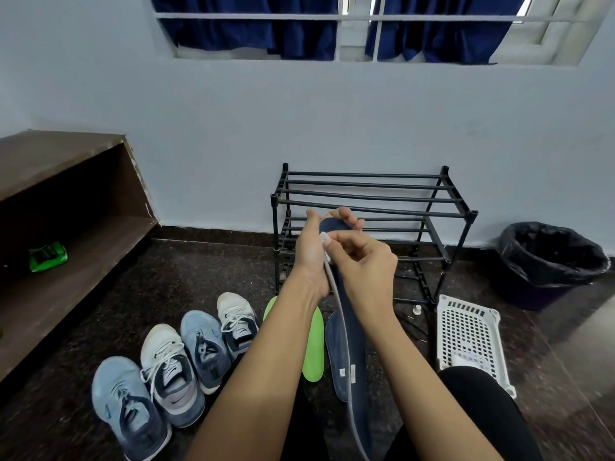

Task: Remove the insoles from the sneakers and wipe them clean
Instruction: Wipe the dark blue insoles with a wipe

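My left hand (312,254) grips the toe end of a long dark blue insole (356,354), which runs from the hands down towards my lap. My right hand (362,264) pinches a small white wipe (325,239) against the insole near its top. A second dark blue insole (336,347) lies on the floor beneath it, and a green insole (314,347) lies just to its left. Several sneakers stand in a row on the floor at the left: two light blue (126,404) and two white and grey (169,371).
A black wire shoe rack (372,194) stands against the wall behind my hands. A white plastic basket (469,337) lies at the right, and a black-lined bin (549,257) stands beyond it. A brown wooden shelf (66,227) holds a green packet (48,256) at the left.
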### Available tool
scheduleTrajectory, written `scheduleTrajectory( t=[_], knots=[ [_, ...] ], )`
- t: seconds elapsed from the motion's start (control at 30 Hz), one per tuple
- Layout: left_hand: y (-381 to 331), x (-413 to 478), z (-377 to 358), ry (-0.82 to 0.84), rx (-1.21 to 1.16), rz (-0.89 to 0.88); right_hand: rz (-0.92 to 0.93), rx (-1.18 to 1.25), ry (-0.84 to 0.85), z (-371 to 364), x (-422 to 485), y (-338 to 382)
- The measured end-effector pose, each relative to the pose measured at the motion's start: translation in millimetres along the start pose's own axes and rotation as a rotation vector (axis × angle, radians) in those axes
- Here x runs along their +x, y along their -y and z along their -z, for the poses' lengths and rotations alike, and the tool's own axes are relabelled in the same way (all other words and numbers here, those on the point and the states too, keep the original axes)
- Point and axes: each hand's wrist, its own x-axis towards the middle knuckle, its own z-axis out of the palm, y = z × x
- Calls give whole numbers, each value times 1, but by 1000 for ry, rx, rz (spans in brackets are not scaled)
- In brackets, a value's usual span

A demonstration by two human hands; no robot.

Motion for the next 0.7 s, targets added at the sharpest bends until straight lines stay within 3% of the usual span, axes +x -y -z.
scheduleTrajectory(
  t=[0.33, 0.47, 0.7],
  knots=[
    [6, -8, 0, -28, 261, -61, 243, -245, -210, -15, 13, -16],
    [7, -11, -2, -33, 210, 12, 321, -385, -239, -15, 21, -16],
    [4, 0, -1, -100, 65, 42, 279, -496, -137, -5, 16, -13]
  ],
)
